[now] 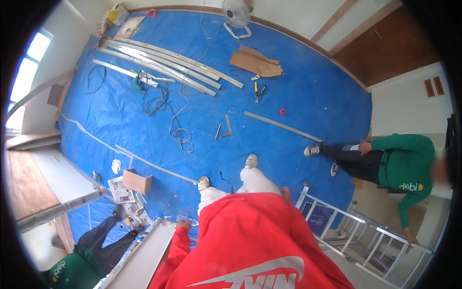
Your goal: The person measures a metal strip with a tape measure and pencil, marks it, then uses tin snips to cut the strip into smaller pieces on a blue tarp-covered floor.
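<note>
- Left hand (183, 224) is hanging beside the person's red top (250, 226), just off the upper end of a long pale panel (153, 250); the panel is lying to its left, contact unclear.
- A small clear object (194, 222) is showing just right of the left fingers; cannot tell whether they are touching it.
- Left fingers are appearing too small to read; cannot tell if they are apart, together or clamped.
- Right hand (286, 194) is hanging by the right hip, partly hidden by the red top; finger state cannot be told.
- A silver ladder (302, 197) is extending to the right of that hand, its nearest end near the fingers, seemingly apart.
- A co-worker in green (406, 164) is reaching one hand to the ladder's far end.
- Another co-worker (91, 255) is showing at lower left, beyond the panel.
- Yellow-handled snips (258, 91), an orange pencil (218, 131) and a metal square (227, 126) are lying on the blue sheet (288, 149), well ahead of both hands.
</note>
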Tool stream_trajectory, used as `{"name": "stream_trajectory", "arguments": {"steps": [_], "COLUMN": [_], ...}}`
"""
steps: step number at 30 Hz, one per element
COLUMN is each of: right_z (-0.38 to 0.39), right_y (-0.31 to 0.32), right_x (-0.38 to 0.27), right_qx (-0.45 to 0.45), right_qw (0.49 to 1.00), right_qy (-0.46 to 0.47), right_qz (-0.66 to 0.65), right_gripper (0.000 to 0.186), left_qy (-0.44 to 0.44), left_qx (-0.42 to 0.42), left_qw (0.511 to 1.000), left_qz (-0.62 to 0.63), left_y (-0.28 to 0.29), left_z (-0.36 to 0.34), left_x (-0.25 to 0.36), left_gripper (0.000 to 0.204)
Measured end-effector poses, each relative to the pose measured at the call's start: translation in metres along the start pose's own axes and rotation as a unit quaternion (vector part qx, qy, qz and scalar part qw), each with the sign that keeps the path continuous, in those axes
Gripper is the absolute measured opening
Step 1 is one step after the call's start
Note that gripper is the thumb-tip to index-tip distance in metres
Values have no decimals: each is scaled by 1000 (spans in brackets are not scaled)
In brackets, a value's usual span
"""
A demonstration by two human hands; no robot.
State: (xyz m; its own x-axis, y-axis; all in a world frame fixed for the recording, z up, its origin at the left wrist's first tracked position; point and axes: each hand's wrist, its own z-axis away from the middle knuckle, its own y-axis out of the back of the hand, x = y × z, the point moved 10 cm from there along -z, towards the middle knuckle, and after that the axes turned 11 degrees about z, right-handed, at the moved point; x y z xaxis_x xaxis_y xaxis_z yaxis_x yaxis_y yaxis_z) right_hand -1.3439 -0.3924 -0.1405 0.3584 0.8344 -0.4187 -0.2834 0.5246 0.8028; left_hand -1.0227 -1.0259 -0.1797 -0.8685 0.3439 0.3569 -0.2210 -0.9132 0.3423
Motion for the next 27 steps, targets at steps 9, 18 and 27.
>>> {"name": "stream_trajectory", "arguments": {"steps": [9, 18, 27], "right_z": [-105, -201, -273], "right_y": [50, 133, 177], "right_x": [-21, -136, -116], "right_qx": [-148, -85, -28], "right_qw": [986, 991, 998], "right_qy": [-55, -78, -57], "right_qz": [51, -65, 6], "right_gripper": [38, 31, 32], "left_qy": [-17, 3, -114], "left_qx": [76, 42, 101], "left_qw": [963, 940, 906], "left_qz": [259, 338, 395], "left_y": [-83, 18, 40], "left_z": [18, -148, -177], "left_x": [110, 264, 508], "left_gripper": [39, 25, 27]}}
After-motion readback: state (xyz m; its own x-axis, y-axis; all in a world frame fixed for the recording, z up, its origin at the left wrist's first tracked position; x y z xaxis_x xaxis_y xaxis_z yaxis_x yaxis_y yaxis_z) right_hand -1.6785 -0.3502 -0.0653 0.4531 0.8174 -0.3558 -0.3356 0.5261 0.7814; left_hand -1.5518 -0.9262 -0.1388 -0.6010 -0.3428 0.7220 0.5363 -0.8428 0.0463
